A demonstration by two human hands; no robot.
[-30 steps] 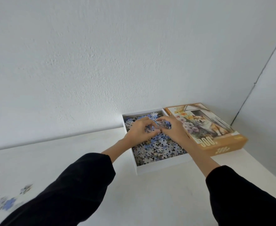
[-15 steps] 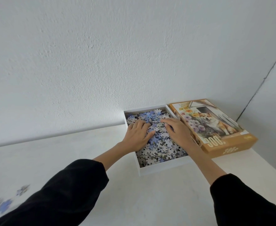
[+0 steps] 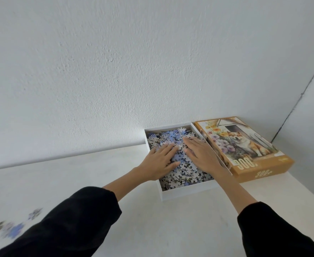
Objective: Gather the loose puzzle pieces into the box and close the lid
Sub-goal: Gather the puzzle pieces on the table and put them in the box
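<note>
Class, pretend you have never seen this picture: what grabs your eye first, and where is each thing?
The left hand and the right hand lie flat, side by side, on the heap of puzzle pieces in the white box by the wall. To its right lies the orange lid with a dog and flowers. At the lower left, blurred loose pieces lie on the table.

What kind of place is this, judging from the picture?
Probably a room at home: a plain white table stands in a corner of white walls, and a box of jigsaw pieces lies on it beside its lid with a dog picture.
</note>
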